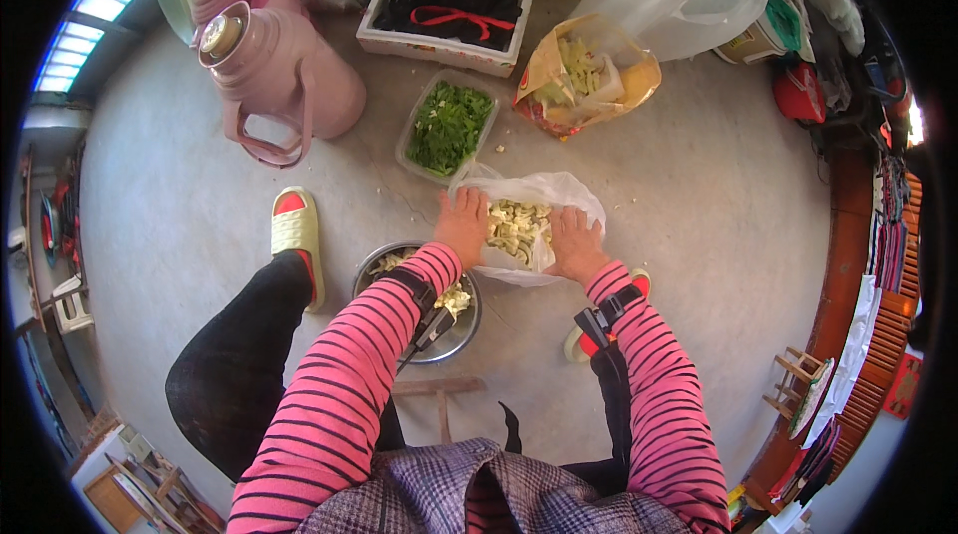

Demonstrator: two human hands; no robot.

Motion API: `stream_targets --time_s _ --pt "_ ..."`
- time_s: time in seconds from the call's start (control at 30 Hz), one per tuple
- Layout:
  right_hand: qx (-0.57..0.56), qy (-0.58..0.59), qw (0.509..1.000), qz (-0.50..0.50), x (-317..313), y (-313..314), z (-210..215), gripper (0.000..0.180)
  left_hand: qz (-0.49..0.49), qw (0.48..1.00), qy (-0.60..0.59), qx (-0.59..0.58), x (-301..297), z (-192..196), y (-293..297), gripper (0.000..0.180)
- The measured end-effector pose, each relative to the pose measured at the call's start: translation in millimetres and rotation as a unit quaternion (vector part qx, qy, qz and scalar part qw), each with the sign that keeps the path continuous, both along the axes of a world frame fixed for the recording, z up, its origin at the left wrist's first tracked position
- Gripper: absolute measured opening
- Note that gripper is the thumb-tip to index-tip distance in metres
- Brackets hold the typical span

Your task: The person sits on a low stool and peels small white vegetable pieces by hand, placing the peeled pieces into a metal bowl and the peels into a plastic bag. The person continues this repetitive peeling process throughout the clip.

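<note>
A clear plastic bag (582, 197) lies on the floor with its mouth spread, holding chopped pale yellow-green vegetable pieces (519, 231). My left hand (462, 227) is on the bag's left edge, fingers over the film. On the opposite edge, my right hand (578, 245) holds the film in the same way, its fingertips pointing away from me. Below my left hand, partly behind the forearm, stands a metal bowl (466, 332) with more pale pieces. A clear tub of chopped green leaves (449, 127) sits just beyond the bag.
Two pink thermos flasks (299, 75) stand at the far left. At the back are a white foam box (419, 47) with dark contents and a red ribbon, an orange-yellow bag (589, 85) of vegetables, and white plastic bags (649, 5). My slippered foot (296, 225) is left of the bowl.
</note>
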State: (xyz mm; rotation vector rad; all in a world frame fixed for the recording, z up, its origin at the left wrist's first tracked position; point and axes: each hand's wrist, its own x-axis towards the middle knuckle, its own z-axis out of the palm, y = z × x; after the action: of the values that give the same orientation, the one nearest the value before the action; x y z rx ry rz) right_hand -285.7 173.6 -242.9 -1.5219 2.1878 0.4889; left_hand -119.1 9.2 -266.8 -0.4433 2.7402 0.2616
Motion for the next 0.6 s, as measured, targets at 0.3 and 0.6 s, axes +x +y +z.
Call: stream_targets --time_s 0.3,0.6 --pt "0.008 -0.016 1.0 -0.005 -10 26 -16 0.092 0.017 0.999 -0.034 0.008 10 -16 -17 0.112" --pt "0.098 -0.143 0.981 0.09 -12 32 -10 0.037 0.048 0.994 -0.045 0.09 13 -25 -11 0.094"
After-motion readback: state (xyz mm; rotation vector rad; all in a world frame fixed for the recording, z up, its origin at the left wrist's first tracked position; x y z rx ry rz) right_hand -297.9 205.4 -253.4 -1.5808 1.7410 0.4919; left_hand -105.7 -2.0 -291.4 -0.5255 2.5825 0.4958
